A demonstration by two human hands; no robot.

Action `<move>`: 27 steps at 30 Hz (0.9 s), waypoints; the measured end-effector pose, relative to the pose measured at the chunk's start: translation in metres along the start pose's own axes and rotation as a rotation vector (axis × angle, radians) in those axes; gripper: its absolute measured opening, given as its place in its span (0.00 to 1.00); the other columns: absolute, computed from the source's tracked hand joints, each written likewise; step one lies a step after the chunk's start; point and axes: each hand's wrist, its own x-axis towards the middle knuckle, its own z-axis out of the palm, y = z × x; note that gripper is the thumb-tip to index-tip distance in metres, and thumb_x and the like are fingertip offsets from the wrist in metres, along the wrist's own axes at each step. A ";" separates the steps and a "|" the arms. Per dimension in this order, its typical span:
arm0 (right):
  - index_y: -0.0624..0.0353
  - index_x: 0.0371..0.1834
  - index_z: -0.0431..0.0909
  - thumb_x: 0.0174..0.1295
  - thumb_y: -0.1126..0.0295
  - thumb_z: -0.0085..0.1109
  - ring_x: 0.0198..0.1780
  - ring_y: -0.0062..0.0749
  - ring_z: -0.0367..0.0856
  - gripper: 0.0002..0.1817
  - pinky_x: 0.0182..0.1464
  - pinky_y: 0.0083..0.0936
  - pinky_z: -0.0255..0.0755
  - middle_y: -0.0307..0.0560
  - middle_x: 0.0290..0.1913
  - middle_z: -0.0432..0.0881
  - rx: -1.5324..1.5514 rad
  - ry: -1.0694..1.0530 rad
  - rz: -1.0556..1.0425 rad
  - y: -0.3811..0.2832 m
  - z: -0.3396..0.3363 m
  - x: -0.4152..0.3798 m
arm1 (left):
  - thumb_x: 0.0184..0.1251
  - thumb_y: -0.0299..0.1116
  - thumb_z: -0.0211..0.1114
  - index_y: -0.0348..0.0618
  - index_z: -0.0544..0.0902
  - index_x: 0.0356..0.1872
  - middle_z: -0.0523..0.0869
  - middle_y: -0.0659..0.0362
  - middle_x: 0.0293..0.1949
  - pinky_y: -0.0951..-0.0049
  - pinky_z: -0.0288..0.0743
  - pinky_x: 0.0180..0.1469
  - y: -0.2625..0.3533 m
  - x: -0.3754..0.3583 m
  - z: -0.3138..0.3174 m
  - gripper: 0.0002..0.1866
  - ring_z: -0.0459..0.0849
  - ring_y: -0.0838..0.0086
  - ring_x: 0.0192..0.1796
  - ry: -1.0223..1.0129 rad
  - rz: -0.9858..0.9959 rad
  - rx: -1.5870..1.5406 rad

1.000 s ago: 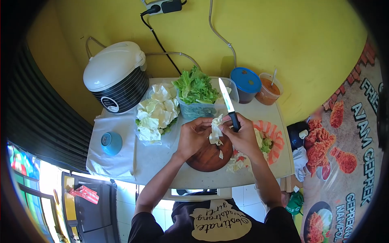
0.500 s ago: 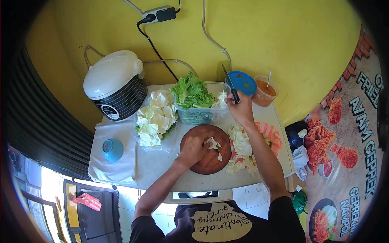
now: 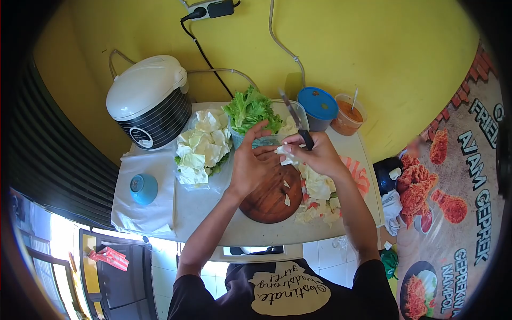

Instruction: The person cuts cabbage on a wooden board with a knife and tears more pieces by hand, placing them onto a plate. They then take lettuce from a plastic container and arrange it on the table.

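Observation:
My right hand [image 3: 322,154] grips a knife [image 3: 305,137] by its black handle, with the blade pointing up and to the left. Pale cabbage pieces [image 3: 287,156] are at the fingertips of that same hand. Close by, my left hand [image 3: 250,165] is raised over the round wooden cutting board [image 3: 269,205], fingers stretched apart and nearest to those pieces. A few small cabbage scraps [image 3: 287,200] lie on the board. Behind both hands stands a clear plastic container [image 3: 301,109] holding green lettuce [image 3: 250,109] and some cabbage.
Cabbage leaves [image 3: 202,144] are heaped on plastic at the left; more cabbage [image 3: 318,186] lies right of the board. A blue-lidded tub [image 3: 318,104] and a sauce tub [image 3: 346,120] with a spoon stand at the back. Leftward are a rice cooker [image 3: 152,101] and a blue bowl [image 3: 144,189].
My left hand has risen from the board toward the container, its fingers opening out. My right hand has come down with the knife, and cabbage pieces now show at its fingertips.

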 end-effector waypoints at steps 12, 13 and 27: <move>0.67 0.49 0.85 0.66 0.69 0.64 0.39 0.22 0.83 0.14 0.46 0.22 0.75 0.44 0.39 0.89 -0.176 0.617 0.116 0.009 -0.026 0.046 | 0.61 0.29 0.74 0.39 0.83 0.53 0.84 0.55 0.52 0.66 0.75 0.61 -0.021 -0.008 0.021 0.19 0.85 0.64 0.53 -0.361 0.071 0.563; 0.67 0.49 0.85 0.66 0.69 0.64 0.39 0.22 0.83 0.14 0.46 0.22 0.75 0.44 0.39 0.89 -0.178 0.621 0.119 0.014 -0.027 0.044 | 0.61 0.29 0.74 0.39 0.83 0.53 0.84 0.55 0.52 0.66 0.75 0.61 -0.024 -0.012 0.026 0.19 0.85 0.64 0.53 -0.365 0.071 0.562; 0.65 0.48 0.86 0.69 0.70 0.60 0.40 0.20 0.83 0.11 0.47 0.21 0.74 0.45 0.39 0.89 0.058 0.675 0.107 0.015 -0.034 -0.057 | 0.58 0.43 0.76 0.39 0.86 0.47 0.86 0.52 0.44 0.61 0.75 0.54 -0.057 -0.020 0.072 0.22 0.84 0.60 0.47 -0.348 0.323 0.745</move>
